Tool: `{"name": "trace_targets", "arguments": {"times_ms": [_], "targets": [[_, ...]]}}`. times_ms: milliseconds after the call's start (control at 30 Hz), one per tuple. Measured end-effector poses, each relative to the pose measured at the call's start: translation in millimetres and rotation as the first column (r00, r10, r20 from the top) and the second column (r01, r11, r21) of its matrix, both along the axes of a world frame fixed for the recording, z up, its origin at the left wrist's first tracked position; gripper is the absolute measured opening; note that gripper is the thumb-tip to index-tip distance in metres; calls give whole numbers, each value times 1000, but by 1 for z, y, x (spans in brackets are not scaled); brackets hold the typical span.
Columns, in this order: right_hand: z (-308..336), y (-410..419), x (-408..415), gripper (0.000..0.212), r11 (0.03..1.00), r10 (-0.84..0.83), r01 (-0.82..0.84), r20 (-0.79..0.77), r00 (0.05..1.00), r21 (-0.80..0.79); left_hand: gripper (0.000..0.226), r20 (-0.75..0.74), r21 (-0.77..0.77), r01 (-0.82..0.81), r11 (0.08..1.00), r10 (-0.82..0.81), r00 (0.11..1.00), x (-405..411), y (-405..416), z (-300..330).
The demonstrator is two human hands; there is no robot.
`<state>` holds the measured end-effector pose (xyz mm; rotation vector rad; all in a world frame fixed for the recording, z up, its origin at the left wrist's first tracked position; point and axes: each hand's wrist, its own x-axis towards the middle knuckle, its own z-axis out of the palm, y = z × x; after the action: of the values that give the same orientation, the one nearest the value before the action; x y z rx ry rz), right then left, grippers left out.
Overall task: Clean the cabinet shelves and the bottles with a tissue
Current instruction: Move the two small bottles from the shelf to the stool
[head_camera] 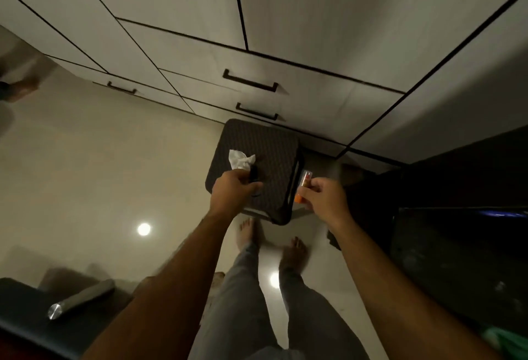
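Standing barefoot on the pale glossy floor (85, 165), looking down over a dark, patterned stool (265, 157) set just in front of the cabinet drawers (300, 94).

Left hand (233, 191), above the stool's near left part: gripping a crumpled white tissue (238, 159) together with a small dark thing, too blurred to name; tissue sticking up past the knuckles, over the stool's top.

Right hand (325, 198), just beside the stool's right edge: grip pinching a small bottle (304, 187) with orange on it, its pale end pointing away toward the drawers.

Both hands held apart, the stool's right edge showing between them.

Lying well to the left of the stool, at the near left corner, on a dark desk (17, 314): a silvery cylinder (81, 299).

Showing right of the stool: a dark open cabinet (457, 217), shelves too dim to make out.
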<state>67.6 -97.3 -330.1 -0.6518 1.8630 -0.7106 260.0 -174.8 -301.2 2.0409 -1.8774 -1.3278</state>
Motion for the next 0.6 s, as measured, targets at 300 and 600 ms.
{"name": "trace_targets", "arguments": {"times_ms": [300,600], "targets": [[-116,-73,27,16,993,1,19,-164,986,121,22,45,70,176,982,-180,983,-15,-72,-129],[-203,-129,28,18,970,98,-27,-288,953,240,27,152,34,280,959,-282,947,-41,-105,-225]]}}
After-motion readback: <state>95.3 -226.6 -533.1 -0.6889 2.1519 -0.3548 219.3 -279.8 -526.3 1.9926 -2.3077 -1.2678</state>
